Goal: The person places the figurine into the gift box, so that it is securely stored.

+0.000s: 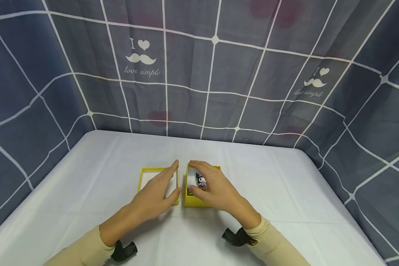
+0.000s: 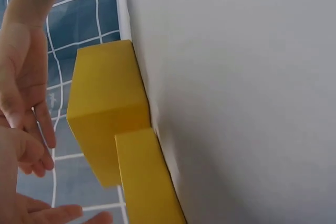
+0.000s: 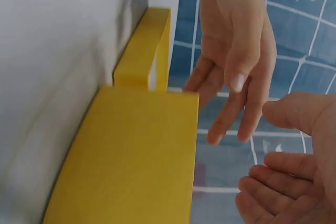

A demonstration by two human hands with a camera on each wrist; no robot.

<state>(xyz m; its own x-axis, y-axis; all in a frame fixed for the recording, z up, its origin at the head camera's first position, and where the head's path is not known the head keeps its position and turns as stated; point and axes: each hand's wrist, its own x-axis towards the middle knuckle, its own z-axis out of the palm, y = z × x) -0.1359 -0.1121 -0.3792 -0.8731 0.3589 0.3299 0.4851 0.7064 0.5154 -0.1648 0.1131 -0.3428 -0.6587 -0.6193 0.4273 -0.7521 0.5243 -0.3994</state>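
A yellow box stands on the white table, its open top facing up. Inside it I see a small figurine with a white face and dark, purple-toned parts; my right hand hovers over the box and hides some of the contents. Just left of it lies a shallow yellow lid, white inside, with my left hand above it. Fingers of both hands are extended and hold nothing. Both wrist views show the hands apart from the taller box and the lower lid.
White cloth covers the table around the box and lid. A dark blue-grey curtain with white grid lines hangs behind and on both sides. Black wrist devices sit under the beige sleeves.
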